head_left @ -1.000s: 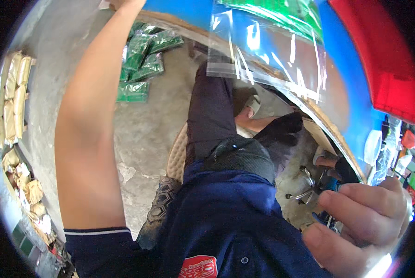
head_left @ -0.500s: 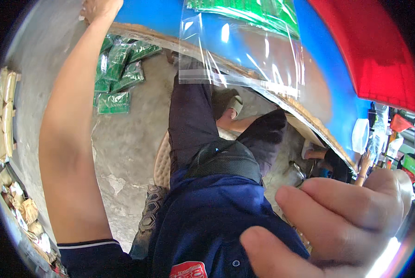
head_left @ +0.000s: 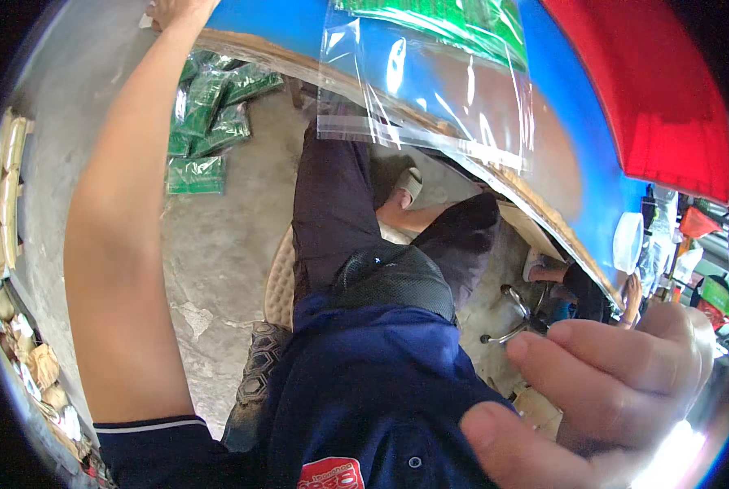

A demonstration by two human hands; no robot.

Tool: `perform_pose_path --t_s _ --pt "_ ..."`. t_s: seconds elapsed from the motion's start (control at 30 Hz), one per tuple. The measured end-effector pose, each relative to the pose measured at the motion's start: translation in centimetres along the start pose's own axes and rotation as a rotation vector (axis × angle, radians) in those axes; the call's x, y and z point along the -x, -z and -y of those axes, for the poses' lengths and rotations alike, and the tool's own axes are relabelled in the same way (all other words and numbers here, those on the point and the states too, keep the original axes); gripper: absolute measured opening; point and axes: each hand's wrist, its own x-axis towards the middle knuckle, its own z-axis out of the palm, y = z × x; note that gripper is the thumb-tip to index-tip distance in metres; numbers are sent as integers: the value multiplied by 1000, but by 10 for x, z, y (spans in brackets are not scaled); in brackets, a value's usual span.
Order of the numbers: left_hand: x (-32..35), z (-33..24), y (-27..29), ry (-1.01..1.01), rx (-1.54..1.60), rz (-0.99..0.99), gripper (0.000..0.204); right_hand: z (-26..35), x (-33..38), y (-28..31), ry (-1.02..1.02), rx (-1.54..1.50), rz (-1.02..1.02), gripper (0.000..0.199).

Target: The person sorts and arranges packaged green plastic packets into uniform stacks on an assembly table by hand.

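Observation:
My left arm stretches away to the upper left, and my left hand [head_left: 177,11] is at the top edge of the picture, beside the left end of the blue tabletop [head_left: 275,28]. Its fingers are mostly cut off, so what they touch cannot be made out. Close to the camera at the lower right is my right hand [head_left: 617,391], fingers bent and thumb apart from them, with nothing visible between. A clear plastic bag [head_left: 430,90] lies on the tabletop and hangs over its near edge. Green contents [head_left: 470,24] fill its far part.
Several green packets [head_left: 197,175] in clear plastic lie on the concrete floor at the left. A red sheet-like thing [head_left: 666,122] covers the tabletop's right side. Beyond a white round container [head_left: 627,242], another person's hand [head_left: 632,297] rests at the table edge. My legs are under the table.
My right hand has shifted slightly right, its thumb drawn away from the middle. My left hand stays at the top edge. The bag keeps its place on the table.

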Motion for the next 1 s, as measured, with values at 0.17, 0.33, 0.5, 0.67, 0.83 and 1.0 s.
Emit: perform_pose_path --t_s 0.17,0.33,0.5,0.67,0.83,1.0 --pt "1 9 2 7 3 1 53 -3 1 -15 10 64 -117 37" --pt "0 14 1 -8 52 -5 55 14 -6 1 -197 24 51 41" --pt "-1 7 -3 49 32 -4 59 24 -18 8 -379 -25 220 44" --pt "-1 8 -7 69 22 -7 64 -22 -22 3 147 -79 70 63" --pt "-4 18 -9 73 53 -20 65 1 -30 7 260 -18 217 53" --pt "-6 14 -5 61 85 -19 65 42 -49 19 -268 115 425 27"
